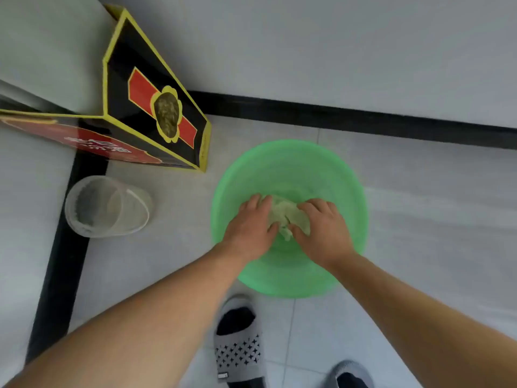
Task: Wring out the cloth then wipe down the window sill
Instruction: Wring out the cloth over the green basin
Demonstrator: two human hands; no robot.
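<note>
Task stage: standing at the very start, judging by the scene; wringing appearing only just under way, wiping not yet begun, and no window sill showing anywhere in view.
Cloth (285, 217): sitting bunched in the middle of the basin, pressed between both hands; looking pale yellow-green, crumpled and soft, folds gathering toward the centre; wetness not being possible to tell through the blur.
Left hand (250, 228): reaching in from 7 o'clock, palm down, fingers curling together and closing on the cloth's left side.
Right hand (321, 229): reaching in from 5 o'clock, palm down, fingers bending together and clamping on the cloth's right side, thumb tucking under the bunch.
Basin (291, 152): resting on the floor just ahead of the feet, round, shallow, translucent green plastic with a smooth rolled rim; water inside not being clearly visible.
Remaining work: twisting the cloth until drained, lifting it clear of the basin, finding the sill, wiping along it; nearly everything appearing left to do.
Floor (433, 219): showing pale glossy tiles with thin grout lines, edged by a black border strip at 12 o'clock and another at 9 o'clock.
Box (156, 107): standing at 10 o'clock from the basin, well apart, stiff black cardboard with yellow edging and a red band.
Clear container (106, 205): lying on its side at 9 o'clock from the basin, see-through plastic, cylindrical, contents too blurred to name.
Slippers (239, 340): showing at 6 o'clock, grey knit fabric with a dark star pattern, over dark socks.
</note>
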